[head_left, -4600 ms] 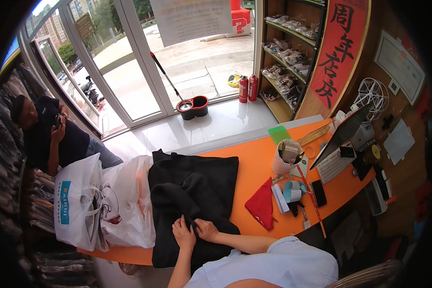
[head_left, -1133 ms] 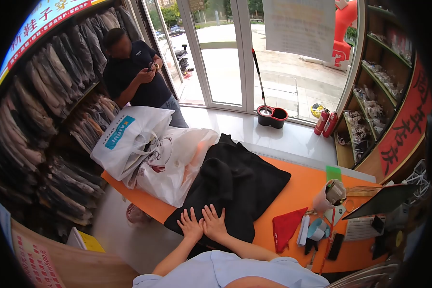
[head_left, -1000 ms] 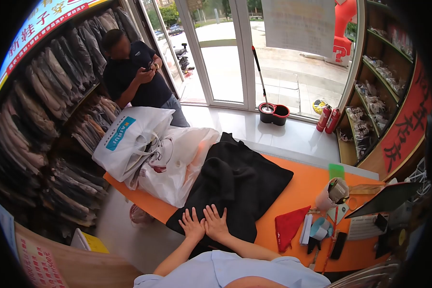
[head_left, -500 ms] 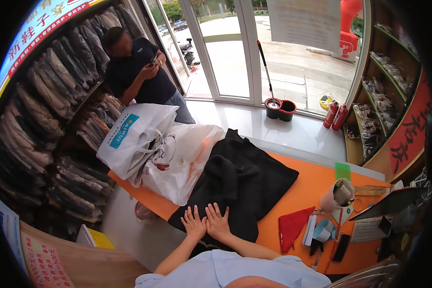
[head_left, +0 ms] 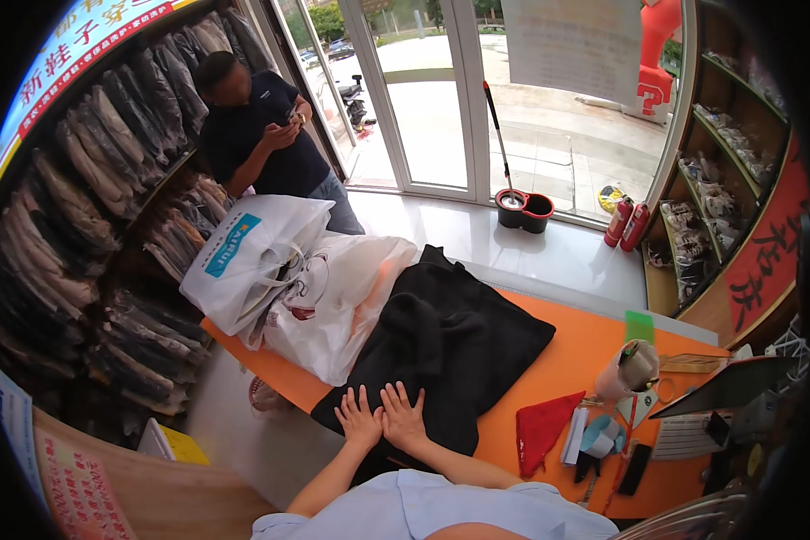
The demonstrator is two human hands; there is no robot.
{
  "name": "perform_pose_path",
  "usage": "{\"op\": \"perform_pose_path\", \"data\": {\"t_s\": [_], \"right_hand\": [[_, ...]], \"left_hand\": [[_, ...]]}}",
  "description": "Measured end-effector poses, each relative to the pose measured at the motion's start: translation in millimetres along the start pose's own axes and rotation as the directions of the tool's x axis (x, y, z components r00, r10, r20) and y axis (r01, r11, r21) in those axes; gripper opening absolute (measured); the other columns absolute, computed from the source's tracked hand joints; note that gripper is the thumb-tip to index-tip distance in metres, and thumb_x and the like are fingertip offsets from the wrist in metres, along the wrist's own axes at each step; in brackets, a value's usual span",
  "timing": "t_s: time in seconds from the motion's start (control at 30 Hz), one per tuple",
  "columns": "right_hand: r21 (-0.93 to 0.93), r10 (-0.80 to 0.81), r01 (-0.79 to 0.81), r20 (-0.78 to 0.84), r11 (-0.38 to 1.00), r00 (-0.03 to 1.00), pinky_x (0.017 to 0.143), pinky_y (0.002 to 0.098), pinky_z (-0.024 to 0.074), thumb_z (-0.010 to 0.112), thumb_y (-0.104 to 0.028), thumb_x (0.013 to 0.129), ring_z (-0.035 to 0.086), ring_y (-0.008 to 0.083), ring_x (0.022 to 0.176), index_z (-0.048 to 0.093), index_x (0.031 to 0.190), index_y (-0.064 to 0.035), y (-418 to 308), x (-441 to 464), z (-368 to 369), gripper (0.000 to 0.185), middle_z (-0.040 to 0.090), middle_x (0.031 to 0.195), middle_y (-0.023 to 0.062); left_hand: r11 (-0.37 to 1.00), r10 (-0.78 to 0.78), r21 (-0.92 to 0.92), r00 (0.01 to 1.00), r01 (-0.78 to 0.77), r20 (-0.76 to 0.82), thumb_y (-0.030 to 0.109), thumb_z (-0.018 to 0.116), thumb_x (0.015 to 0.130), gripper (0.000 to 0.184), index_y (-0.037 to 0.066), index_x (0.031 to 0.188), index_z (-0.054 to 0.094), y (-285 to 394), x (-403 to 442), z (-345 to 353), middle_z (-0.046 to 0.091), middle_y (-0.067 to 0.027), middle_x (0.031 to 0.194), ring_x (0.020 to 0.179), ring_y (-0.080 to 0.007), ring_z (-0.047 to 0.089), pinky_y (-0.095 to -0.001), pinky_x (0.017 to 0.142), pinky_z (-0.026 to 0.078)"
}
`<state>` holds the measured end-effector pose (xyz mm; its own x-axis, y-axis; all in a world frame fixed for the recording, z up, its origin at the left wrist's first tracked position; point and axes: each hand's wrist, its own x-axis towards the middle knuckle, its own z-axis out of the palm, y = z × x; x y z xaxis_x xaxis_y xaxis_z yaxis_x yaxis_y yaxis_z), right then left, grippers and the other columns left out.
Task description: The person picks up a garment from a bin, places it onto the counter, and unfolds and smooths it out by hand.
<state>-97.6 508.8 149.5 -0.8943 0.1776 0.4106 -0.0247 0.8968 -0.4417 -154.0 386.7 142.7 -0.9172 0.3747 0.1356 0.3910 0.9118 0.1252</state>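
A black garment (head_left: 472, 346) lies spread over the orange counter, rumpled near its middle. My left hand (head_left: 358, 419) rests flat on its near edge with fingers spread. Beside it, thumbs nearly touching, my right hand (head_left: 404, 418) also lies flat on the cloth with fingers apart. Neither hand grips anything. To the left of the garment and against it stands a full white plastic bag (head_left: 337, 310). Behind that is another white bag (head_left: 252, 261) with a blue label.
On the orange counter (head_left: 504, 423) at right are a red cloth (head_left: 545, 434), a pen holder (head_left: 625, 371), a keyboard (head_left: 688, 438) and a monitor (head_left: 724, 389). A person (head_left: 265, 126) stands beyond the bags, holding a phone. Covered clothes (head_left: 54, 216) hang at left; a mop bucket (head_left: 524, 212) stands by the door.
The view has shifted very slightly. Both hands stay flat on the black garment, and nothing has been picked up or let go.
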Motion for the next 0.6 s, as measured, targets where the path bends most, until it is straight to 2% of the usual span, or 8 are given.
{"op": "perform_pose_path", "data": {"t_s": [0.4,0.5,0.6], "right_hand": [[0.001,-0.016,0.016,-0.021,1.0,1.0,0.104,0.0711,0.0171,0.052,-0.028,0.087,0.027,0.0277,0.14,0.053,0.13,-0.0043,0.4,0.3,-2.2,0.049,0.043,0.143,0.0106],[0.01,-0.012,0.012,-0.005,1.0,1.0,0.106,0.0696,0.0139,0.051,-0.028,0.089,0.027,0.0282,0.14,0.053,0.131,-0.0042,0.5,-0.2,-3.6,0.048,0.043,0.143,0.0106],[0.002,-0.017,0.017,-0.022,1.0,1.0,0.105,0.0709,0.0169,0.052,-0.029,0.088,0.026,0.0274,0.14,0.054,0.13,-0.0042,0.9,-0.4,-2.4,0.049,0.043,0.143,0.0107]], "left_hand": [[1.0,-0.009,0.013,1.0,0.008,0.03,0.04,0.056,0.089,0.074,0.013,0.148,0.021,3.8,-0.2,-6.6,0.024,-0.0201,0.149,0.135,-0.0407,0.026,-0.0634,0.108,0.02],[1.0,-0.006,0.017,1.0,0.005,0.028,0.039,0.056,0.089,0.074,0.013,0.148,0.02,3.8,-0.1,-6.6,0.024,-0.0205,0.148,0.135,-0.0409,0.026,-0.0637,0.108,0.02],[1.0,-0.006,0.014,0.999,0.006,0.035,0.039,0.056,0.089,0.074,0.013,0.148,0.02,4.2,0.1,-7.6,0.024,-0.0206,0.148,0.135,-0.041,0.026,-0.0639,0.107,0.02]]}}
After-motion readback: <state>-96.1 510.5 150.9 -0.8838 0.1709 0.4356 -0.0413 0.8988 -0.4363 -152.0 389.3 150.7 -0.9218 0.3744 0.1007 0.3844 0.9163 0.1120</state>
